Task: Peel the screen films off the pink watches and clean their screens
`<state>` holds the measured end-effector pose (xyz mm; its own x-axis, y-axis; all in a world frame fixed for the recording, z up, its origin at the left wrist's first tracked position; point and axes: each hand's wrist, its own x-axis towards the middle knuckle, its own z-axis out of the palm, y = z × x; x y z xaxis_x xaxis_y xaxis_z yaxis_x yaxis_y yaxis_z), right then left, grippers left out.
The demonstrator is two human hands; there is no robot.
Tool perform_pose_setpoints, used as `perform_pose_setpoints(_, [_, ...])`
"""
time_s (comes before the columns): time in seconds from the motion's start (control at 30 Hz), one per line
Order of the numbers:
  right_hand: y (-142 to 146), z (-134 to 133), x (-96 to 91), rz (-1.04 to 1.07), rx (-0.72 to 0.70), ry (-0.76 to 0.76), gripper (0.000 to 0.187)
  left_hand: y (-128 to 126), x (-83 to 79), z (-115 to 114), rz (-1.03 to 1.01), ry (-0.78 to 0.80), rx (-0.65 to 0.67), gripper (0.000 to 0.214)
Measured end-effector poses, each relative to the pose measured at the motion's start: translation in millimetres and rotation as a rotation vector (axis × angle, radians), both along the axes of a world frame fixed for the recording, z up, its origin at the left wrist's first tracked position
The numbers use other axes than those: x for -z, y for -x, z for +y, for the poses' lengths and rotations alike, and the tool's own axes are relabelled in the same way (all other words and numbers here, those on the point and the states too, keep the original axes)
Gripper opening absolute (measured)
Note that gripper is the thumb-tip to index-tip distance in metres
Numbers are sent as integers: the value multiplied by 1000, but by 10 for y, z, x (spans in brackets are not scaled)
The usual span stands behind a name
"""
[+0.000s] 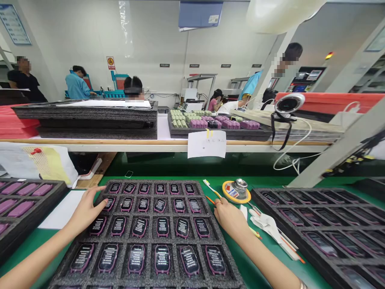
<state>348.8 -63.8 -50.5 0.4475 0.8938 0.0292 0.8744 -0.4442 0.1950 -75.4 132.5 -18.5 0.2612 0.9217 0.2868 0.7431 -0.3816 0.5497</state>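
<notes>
Purple-rimmed parts (162, 259) bear illegible white lettering in foam tray (207, 218), both hands resting on it.

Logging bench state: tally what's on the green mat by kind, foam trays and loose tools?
Foam trays: 3, the centre tray under the left hand and right hand, the left tray, the right tray
Round tin: 1
Brush: 1
Total: 5

We record a green worktop (258, 277), a black foam tray (150, 237) holding purple-rimmed black parts (163, 226) with white lettering, and a yellow-rimmed round tin (236, 191) with a silver lid.
</notes>
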Motion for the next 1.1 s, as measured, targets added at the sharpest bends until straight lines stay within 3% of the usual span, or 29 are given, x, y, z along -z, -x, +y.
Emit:
perform_pose_setpoints(0.1, [-32, 26, 4, 11, 3, -8, 13, -234, -222, 13, 10, -49, 148, 57])
perform_pose_setpoints(0.23, [-75, 111, 14, 40, 43, -32, 19, -795, -410, -50, 70, -21, 465, 36])
perform_pose_setpoints(0.37, [-111, 213, 43, 128, 89, -84, 18, -1482, -403, -227, 188, -13, 836, 23])
perform_pose_setpoints(0.47, [-210, 274, -22, 244, 133, -177, 19, -1955, -281, -365, 273, -74, 963, 22])
perform_pose_setpoints(0.57, [-328, 350, -195, 405, 141, -357, 26, -2358, -97, -430, 295, -121, 993, 30])
perform_pose_setpoints(0.73, [-243, 604, -391, 842, -34, -719, 47, -2795, 196, -389, 252, -148, 904, 35])
perform_pose_setpoints(0.87, [-17, 839, -242, 1171, -121, -927, 58, -2818, 290, -352, 178, -170, 835, 30])
perform_pose_setpoints(1.1, [78, 999, 126, 1370, -84, -1110, 29, -2690, 310, -327, 58, -124, 822, 27])
